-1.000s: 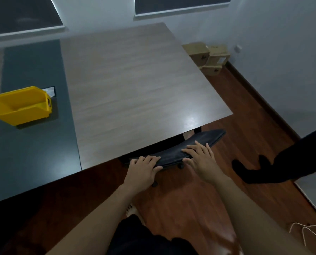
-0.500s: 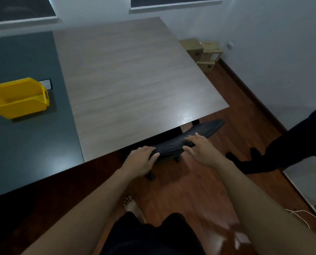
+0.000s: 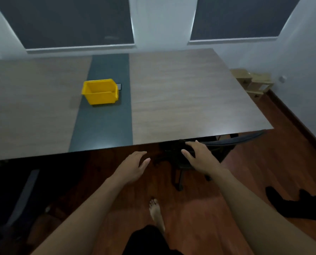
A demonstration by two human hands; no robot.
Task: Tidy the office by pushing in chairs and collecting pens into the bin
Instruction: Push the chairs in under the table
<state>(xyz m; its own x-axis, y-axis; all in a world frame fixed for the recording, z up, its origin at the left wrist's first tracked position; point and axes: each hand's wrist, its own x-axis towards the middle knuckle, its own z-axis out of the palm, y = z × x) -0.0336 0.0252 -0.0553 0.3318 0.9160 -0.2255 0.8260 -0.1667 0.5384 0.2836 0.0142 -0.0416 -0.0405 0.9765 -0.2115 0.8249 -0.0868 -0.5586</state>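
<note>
A black office chair [image 3: 232, 142] stands tucked under the near edge of the wooden table [image 3: 181, 100], only its backrest top and wheeled base showing. My right hand [image 3: 199, 155] hovers over the backrest's left end, fingers spread, holding nothing. My left hand [image 3: 135, 166] is off the chair, open above the floor, left of it. A yellow bin [image 3: 100, 92] sits on the table's dark centre strip, far from both hands. No pens are visible.
Another dark chair [image 3: 17, 197] is at the lower left, partly under the table. Someone's feet in black socks [image 3: 291, 203] stand on the wood floor at the right. Cardboard boxes [image 3: 253, 82] sit in the far right corner. My bare foot [image 3: 156, 214] is below.
Both hands have come off the chair backrest, the left one pulling away to the left. The view has turned left, bringing the yellow bin toward the centre.
</note>
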